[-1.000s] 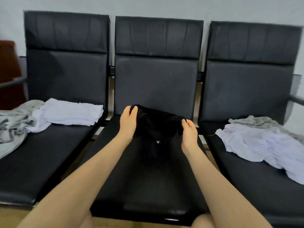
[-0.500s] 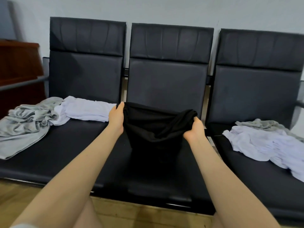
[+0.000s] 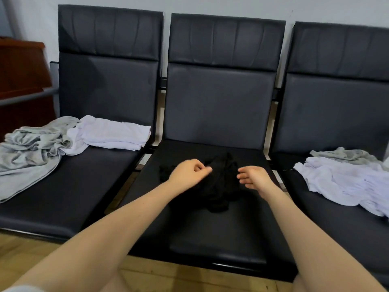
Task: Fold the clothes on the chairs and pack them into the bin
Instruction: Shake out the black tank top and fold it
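A black garment lies crumpled in a heap on the seat of the middle chair. My left hand hovers over the heap's left part, its fingers loosely curled, with no cloth visibly in them. My right hand is just right of the heap, palm turned towards it and fingers relaxed, holding nothing. A folded white garment and a loose grey garment lie on the left chair. A rumpled white garment and a grey one lie on the right chair. No bin is in view.
Three black padded chairs stand in a row against a pale wall. A dark wooden cabinet and a grey metal armrest are at far left. Wooden floor shows below the seats' front edges.
Both hands held the black garment spread and lifted between them half a second ago. Now it lies bunched on the middle seat, and both hands have let go and moved closer together.
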Demonstrator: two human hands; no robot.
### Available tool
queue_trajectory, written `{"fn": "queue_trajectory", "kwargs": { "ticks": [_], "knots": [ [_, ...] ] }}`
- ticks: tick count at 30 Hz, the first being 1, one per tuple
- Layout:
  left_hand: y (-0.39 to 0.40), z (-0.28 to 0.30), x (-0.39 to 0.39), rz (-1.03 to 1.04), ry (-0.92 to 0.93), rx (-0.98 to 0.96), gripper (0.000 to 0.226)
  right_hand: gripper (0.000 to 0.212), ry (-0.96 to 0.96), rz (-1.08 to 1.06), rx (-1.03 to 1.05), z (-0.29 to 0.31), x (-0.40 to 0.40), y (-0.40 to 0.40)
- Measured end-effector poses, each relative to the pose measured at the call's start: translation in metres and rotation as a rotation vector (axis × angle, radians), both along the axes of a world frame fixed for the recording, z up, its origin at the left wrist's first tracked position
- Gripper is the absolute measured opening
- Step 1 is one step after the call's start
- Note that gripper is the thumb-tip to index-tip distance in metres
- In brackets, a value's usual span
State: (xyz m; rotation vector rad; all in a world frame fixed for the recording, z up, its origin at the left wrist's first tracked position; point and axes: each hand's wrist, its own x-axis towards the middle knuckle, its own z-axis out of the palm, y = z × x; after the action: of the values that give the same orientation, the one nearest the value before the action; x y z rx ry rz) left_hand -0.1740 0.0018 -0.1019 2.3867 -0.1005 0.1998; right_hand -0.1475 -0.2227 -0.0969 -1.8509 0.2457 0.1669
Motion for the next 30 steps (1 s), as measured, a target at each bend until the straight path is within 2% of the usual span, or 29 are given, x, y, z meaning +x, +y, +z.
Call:
{"fn": "queue_trajectory", "kwargs": {
  "ticks": [2,3,4,6,9,13,16,18,21,23,25,27,30],
  "knots": [
    [-0.012,-0.013,-0.005,-0.109,0.094,0.259,0.061,0.022,-0.011,0.053,-0.28,-0.009,-0.003,-0.008],
    [-0.015,-0.019,-0.003,-0.137,0.096,0.385,0.059,0.025,-0.008,0.101,-0.368,-0.012,-0.006,-0.01],
    [-0.014,-0.02,-0.001,-0.145,0.064,0.433,0.049,0.03,0.001,0.15,-0.432,-0.014,-0.01,-0.011],
    [-0.009,-0.016,0.009,-0.08,-0.012,0.283,0.033,0.044,-0.009,0.244,-0.579,-0.016,-0.02,-0.007],
    [0.015,-0.002,0.029,0.155,-0.046,-0.028,0.035,0.054,-0.084,0.28,-0.76,-0.023,-0.038,0.015],
    [0.039,-0.009,0.041,0.269,-0.004,-0.192,0.03,0.027,-0.23,0.237,-0.855,-0.037,-0.051,0.04],
    [0.043,-0.014,0.044,0.306,0.001,-0.239,0.036,0.026,-0.238,0.249,-0.828,-0.039,-0.046,0.039],
    [0.043,-0.01,0.043,0.322,-0.046,-0.25,0.036,0.021,-0.241,0.161,-0.673,-0.034,-0.036,0.032],
    [0.04,-0.004,0.036,0.294,-0.101,-0.183,0.039,0.012,-0.245,-0.157,-0.124,-0.015,-0.017,0.009],
    [0.034,-0.003,0.028,0.206,-0.099,-0.02,0.043,0.013,-0.184,-0.266,0.241,-0.005,-0.006,-0.014],
    [0.026,-0.003,0.018,0.075,-0.062,0.182,0.036,0.024,-0.054,-0.298,0.57,-0.004,-0.002,-0.037],
    [0.016,-0.001,0.006,-0.054,0.002,0.324,0.029,0.025,0.058,-0.309,0.751,-0.007,-0.004,-0.055],
    [-0.004,0.004,-0.01,-0.222,0.101,0.425,0.03,0.02,0.078,-0.35,0.81,-0.005,-0.009,-0.067]
  ]
}}
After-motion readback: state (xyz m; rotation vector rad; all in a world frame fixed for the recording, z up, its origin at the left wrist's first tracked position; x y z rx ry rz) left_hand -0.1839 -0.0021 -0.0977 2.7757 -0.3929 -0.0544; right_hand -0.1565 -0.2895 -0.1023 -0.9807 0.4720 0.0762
